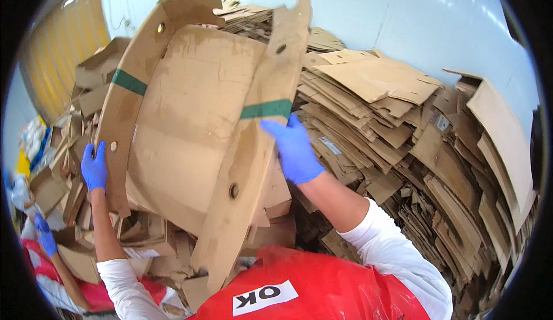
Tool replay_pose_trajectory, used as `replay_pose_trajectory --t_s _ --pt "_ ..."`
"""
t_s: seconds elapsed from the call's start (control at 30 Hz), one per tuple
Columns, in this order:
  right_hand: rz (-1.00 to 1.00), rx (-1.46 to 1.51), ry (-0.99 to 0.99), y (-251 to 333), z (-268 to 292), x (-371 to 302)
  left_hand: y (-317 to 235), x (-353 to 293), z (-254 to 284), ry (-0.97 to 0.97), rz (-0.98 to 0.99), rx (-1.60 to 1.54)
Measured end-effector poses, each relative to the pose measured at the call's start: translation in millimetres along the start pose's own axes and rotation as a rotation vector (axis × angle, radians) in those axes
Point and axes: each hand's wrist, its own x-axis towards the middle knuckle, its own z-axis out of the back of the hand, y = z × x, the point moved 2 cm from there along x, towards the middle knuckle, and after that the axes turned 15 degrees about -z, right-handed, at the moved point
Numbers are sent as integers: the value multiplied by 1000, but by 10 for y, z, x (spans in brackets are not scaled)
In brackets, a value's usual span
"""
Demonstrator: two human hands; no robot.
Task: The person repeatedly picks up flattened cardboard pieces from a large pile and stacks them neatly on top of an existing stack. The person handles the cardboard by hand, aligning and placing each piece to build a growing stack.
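Observation:
Between my two blue-gloved hands, a large brown cardboard box (pixel 193 107) is held up, tilted, with its inside facing me. Its long sides carry round holes and a green stripe, and stains mark the board. My left hand (pixel 94 167) grips the left side wall near its lower end, the thumb on the near face. At the right wall, just below the green stripe, my right hand (pixel 295 150) closes on the outer edge; part of its fingers is hidden behind the board. The near end of the box stands open, with the right flap reaching down toward my red apron (pixel 322 285).
A high stack of flattened cardboard (pixel 374 124) leans along the pale wall (pixel 368 15) on the right. Loose boxes (pixel 144 236) pile up below and to the left. Another person's gloved hand (pixel 44 233) is at the far left, near a yellow corrugated panel (pixel 63 49).

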Motion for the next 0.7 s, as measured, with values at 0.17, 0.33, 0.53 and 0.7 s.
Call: replay_pose_trajectory --t_s 0.17,0.33,0.53,0.7 --pt "78 -255 -243 25 449 226 -993 715 -717 45 -83 -11" --pt "172 -112 -269 1185 1618 846 -2375 1302 -1565 135 -61 5" --pt "206 -180 -409 3088 2764 1146 -4114 2164 -2520 135 -230 5" --pt "282 -135 -548 4159 3587 1104 -5346 2619 -3353 123 -273 -98"
